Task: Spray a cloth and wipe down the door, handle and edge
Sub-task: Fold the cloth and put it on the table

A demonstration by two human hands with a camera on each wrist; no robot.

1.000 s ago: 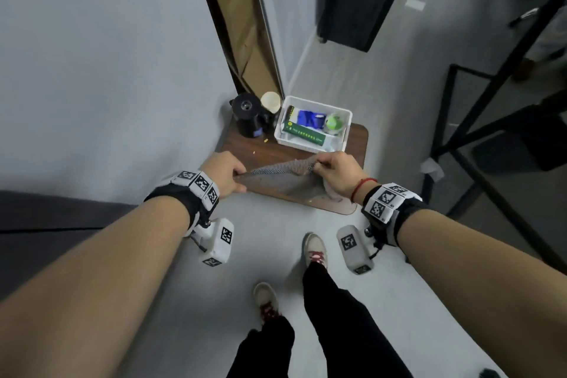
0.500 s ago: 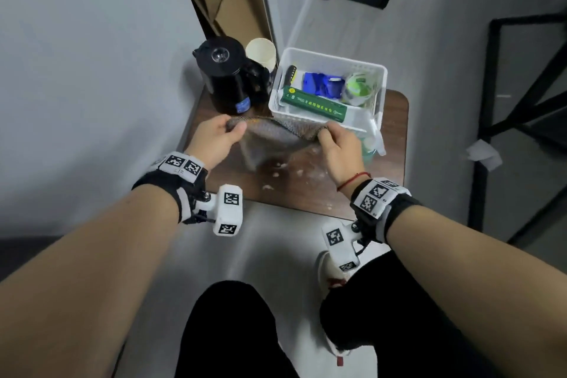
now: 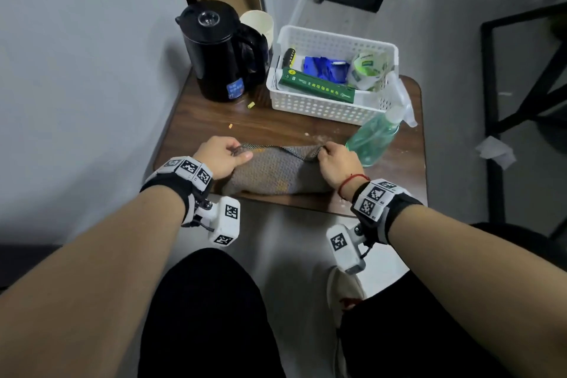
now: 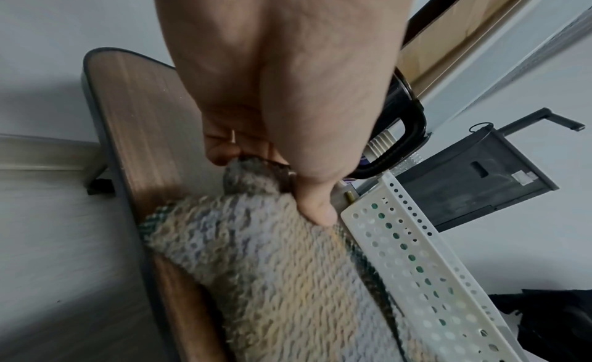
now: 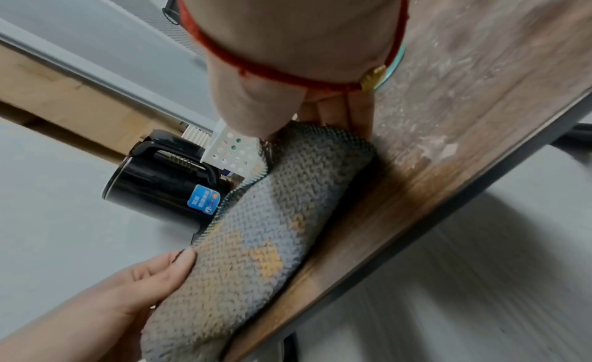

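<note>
Grey-brown knitted cloth [image 3: 277, 173] lies folded at the near edge of the wooden table [image 3: 211, 120], its far hem pinched at the left corner by the left hand [image 3: 219, 155] and at the right corner by the right hand [image 3: 337, 159], fingers curled. Just right stands the green spray bottle [image 3: 372, 139]. Farther back, a white basket [image 3: 325, 104] holds a green box [image 3: 317, 86] and blue packets [image 3: 325, 67].
</note>
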